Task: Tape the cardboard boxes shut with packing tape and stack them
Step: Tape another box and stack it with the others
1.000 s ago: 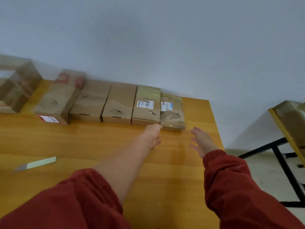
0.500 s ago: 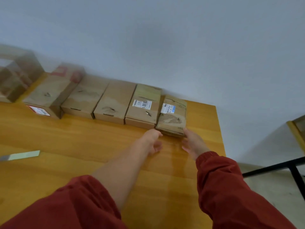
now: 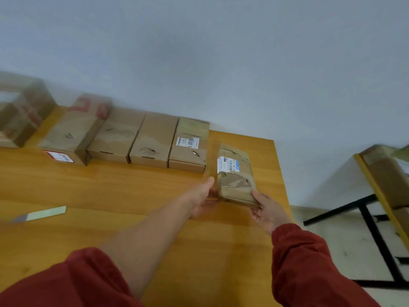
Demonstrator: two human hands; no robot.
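We are gripping small box by near end, left hand and right hand both curling round it, just beside row of boxes at table right end. Judging fetch step underway; next we are needing packing tape — none in view.

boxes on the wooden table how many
6: blurred box far left; red-printed box, two plain boxes, labelled box along the wall; torn box in both hands. More may hide left.

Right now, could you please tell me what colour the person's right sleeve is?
The right sleeve is dark red, shown clearly in the head view.
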